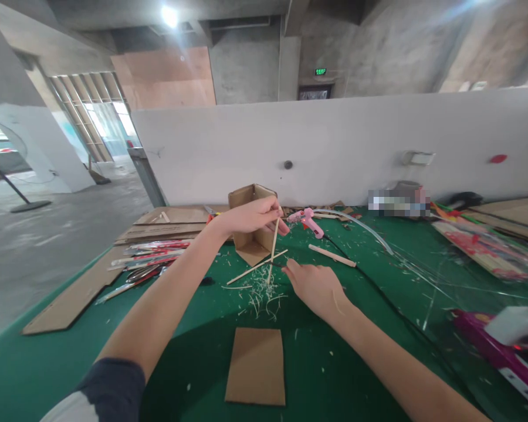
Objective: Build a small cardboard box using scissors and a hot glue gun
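My left hand (257,215) pinches the top of a thin wooden stick (273,249), which stands nearly upright with its lower end over a pile of pale shavings (264,293). My right hand (310,284) is closed around a small dark tool (276,265), its narrow end pointing left at the stick. Most of that tool is hidden in the fist. A second thin stick (246,274) lies slanted across the shavings. Behind my left hand stands an open cardboard box (251,249). A square cardboard piece (256,369) lies flat nearer to me.
A pink glue gun (310,223) lies behind my hands, its black cable (389,305) running right. Packaged tools (152,258) and cardboard strips (70,293) are at left. A thicker wooden stick (332,255), a purple device (497,351) and plastic-wrapped material (488,249) are at right.
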Demonstrator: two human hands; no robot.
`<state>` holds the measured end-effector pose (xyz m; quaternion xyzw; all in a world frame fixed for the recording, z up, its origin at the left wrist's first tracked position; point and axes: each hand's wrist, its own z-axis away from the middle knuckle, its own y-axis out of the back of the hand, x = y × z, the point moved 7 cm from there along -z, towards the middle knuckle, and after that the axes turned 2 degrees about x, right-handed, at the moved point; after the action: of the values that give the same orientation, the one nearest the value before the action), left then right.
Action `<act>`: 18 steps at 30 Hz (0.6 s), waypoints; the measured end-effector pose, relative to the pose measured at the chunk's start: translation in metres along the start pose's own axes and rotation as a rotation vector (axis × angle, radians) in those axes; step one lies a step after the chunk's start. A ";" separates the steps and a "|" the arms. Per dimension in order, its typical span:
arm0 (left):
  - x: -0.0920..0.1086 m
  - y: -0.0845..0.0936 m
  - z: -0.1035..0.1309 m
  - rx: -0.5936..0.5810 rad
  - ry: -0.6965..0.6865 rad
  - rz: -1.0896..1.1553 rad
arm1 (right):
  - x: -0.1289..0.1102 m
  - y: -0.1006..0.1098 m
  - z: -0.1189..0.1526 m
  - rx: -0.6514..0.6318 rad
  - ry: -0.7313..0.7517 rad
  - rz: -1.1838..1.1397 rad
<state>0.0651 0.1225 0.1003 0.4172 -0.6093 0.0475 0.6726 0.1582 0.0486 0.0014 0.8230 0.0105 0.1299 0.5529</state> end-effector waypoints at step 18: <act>0.001 -0.002 -0.002 0.012 -0.018 -0.012 | 0.011 0.007 -0.002 0.010 -0.071 0.003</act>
<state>0.0677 0.1220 0.0999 0.4255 -0.6126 0.0433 0.6646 0.1672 0.0495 0.0104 0.8297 -0.0099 0.1012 0.5488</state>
